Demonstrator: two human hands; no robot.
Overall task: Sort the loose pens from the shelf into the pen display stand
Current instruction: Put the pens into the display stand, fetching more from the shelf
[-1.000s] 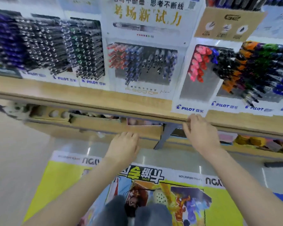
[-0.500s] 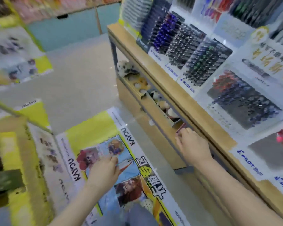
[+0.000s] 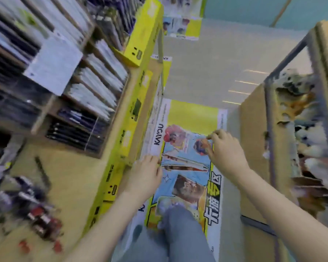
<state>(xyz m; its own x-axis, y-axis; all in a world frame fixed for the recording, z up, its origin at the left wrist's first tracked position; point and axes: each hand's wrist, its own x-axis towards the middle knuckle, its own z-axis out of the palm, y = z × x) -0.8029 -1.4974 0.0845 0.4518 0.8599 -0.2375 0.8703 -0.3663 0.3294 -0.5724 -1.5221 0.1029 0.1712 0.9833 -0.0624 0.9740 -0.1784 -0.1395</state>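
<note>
Swung off display stand; found loose pens lower left, nearer slack, empty left hand; right hand curled, contents unclear.

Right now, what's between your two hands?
In the head view, only the cartoon floor poster shows between the left hand and the right hand. It lies flat on the floor below them.
</note>
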